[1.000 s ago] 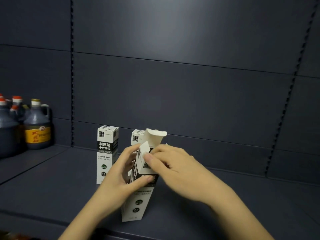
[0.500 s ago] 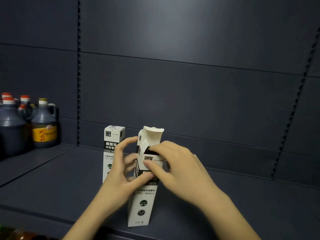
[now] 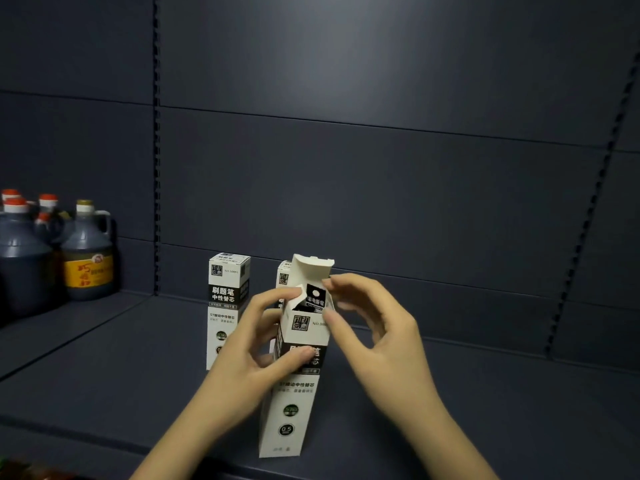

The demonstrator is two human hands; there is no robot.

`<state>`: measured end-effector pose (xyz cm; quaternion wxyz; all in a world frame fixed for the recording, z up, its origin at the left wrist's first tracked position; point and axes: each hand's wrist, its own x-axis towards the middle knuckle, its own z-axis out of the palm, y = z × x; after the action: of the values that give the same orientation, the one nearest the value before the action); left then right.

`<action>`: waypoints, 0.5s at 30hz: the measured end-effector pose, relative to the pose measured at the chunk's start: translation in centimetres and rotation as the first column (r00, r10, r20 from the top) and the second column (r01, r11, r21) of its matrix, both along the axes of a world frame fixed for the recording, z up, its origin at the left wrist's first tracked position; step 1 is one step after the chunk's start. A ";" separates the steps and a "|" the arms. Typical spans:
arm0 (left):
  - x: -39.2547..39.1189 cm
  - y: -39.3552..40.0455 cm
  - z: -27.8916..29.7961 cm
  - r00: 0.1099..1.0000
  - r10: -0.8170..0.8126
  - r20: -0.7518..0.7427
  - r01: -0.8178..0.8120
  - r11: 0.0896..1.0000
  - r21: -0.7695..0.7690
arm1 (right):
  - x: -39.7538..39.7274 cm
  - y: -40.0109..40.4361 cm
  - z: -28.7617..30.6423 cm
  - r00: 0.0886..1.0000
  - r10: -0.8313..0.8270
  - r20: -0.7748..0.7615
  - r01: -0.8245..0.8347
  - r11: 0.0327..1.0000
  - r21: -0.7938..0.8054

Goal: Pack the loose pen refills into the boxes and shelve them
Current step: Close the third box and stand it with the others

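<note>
- The left hand (image 3: 252, 344) grips the open box (image 3: 294, 386) at mid-height, thumb on its front and fingers curled round its far side; the box stands on the shelf (image 3: 104, 375), leaning slightly.
- Above that grip, the right hand (image 3: 374, 327) has fingertips pinching at the mouth; the top flap (image 3: 313, 268) stands up and dark contents show inside.
- Risk: a hard push on the flap could tip the narrow box out of the left hand's hold or crease the flap.
- Risk: refills standing proud may jam the closure.
- Beyond the grip, two closed boxes (image 3: 227, 299) stand close; a topple could knock them.
- Far left, dark bottles (image 3: 86, 251) stand well apart.
</note>
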<state>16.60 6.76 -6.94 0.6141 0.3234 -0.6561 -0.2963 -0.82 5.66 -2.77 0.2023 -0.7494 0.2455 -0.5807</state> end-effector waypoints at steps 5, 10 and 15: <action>0.1 -0.1 0.0 1.000 0.006 0.006 -0.006 1.000 0.010 | 0.5 0.0 -0.8 1.000 0.022 0.017 -0.022 1.000 0.000; 0.2 -0.1 0.0 1.000 0.003 -0.029 -0.003 1.000 0.008 | 0.6 -0.2 -1.0 0.993 -0.049 -0.105 0.034 0.989 -0.143; 0.1 0.1 0.2 0.999 -0.019 -0.039 0.018 1.000 -0.011 | 0.6 -0.8 -1.0 0.975 -0.088 -0.205 0.039 0.972 -0.231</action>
<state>16.74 6.88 -6.77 0.6258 0.3084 -0.6483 -0.3049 -0.17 4.83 -3.82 0.0696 -0.8172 0.2223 -0.5272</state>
